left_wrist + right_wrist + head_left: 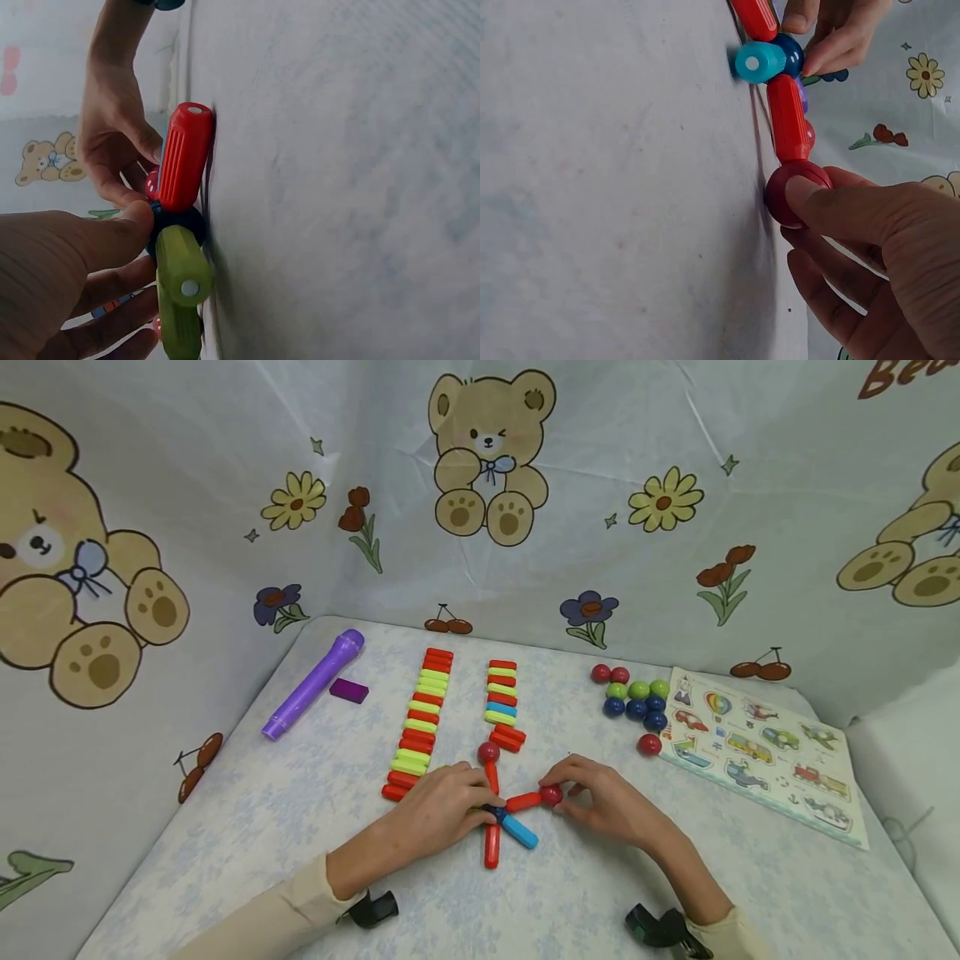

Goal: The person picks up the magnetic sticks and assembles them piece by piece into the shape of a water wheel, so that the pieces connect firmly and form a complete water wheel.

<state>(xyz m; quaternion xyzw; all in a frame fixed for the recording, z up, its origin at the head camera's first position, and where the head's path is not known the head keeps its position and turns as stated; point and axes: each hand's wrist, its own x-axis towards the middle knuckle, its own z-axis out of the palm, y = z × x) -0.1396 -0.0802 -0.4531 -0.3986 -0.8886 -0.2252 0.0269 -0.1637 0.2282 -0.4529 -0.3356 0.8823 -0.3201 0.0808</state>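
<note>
A star of magnetic rods and balls lies on the table around a dark blue ball point(793, 54). My left hand point(438, 806) pinches this ball between thumb and fingers. Red rods point(491, 847), a light blue rod point(520, 832) and yellow-green rods point(184, 270) stick out from it. The yellow-green ones are mostly hidden under the left hand in the head view. At the outer end of the right-pointing red rod point(787, 116) sits a red ball point(784, 196), which my right hand point(611, 802) grips with thumb and fingertips. Another red ball point(488, 752) caps the upper red rod.
Behind the star lie a long column of red and yellow-green rods point(423, 718) and a shorter column point(502, 689). Several loose balls point(637, 690) sit beside a picture board point(757, 752) at right. A purple toy microphone point(315, 685) and a purple block point(349, 691) lie left.
</note>
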